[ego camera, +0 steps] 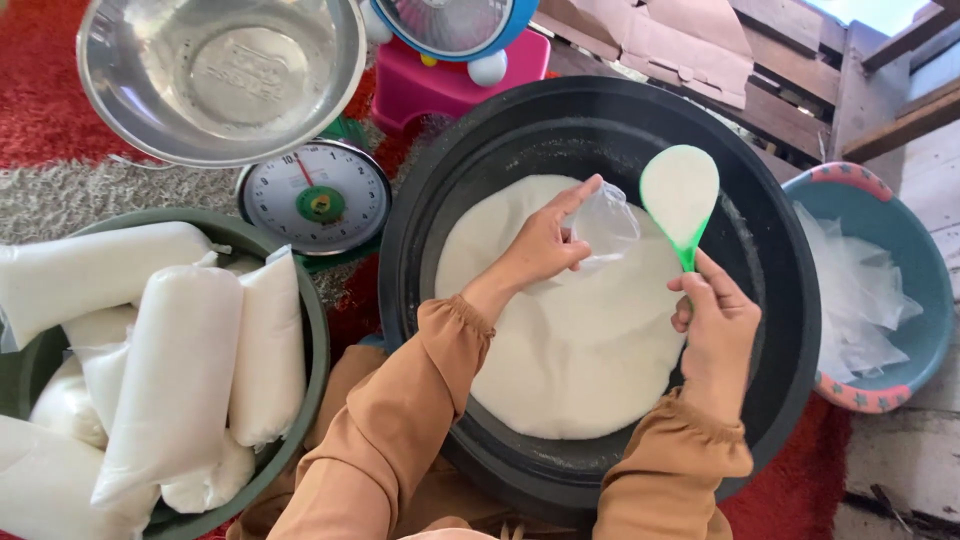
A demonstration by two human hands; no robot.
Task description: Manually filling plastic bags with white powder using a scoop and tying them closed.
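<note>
My left hand [545, 243] holds a clear plastic bag [603, 225] open above a large black basin [780, 300] full of white powder [570, 340]. My right hand [715, 325] grips the green handle of a flat scoop [679, 192] heaped with white powder, held upright just right of the bag. Both arms wear tan sleeves with gathered cuffs.
A green basin [318, 340] at the left holds several filled white bags [180, 380]. A dial kitchen scale [315, 195] with a steel bowl [222, 75] stands behind it. A blue basin [900, 240] with empty clear bags is at the right. Pink stool, fan and wooden planks lie beyond.
</note>
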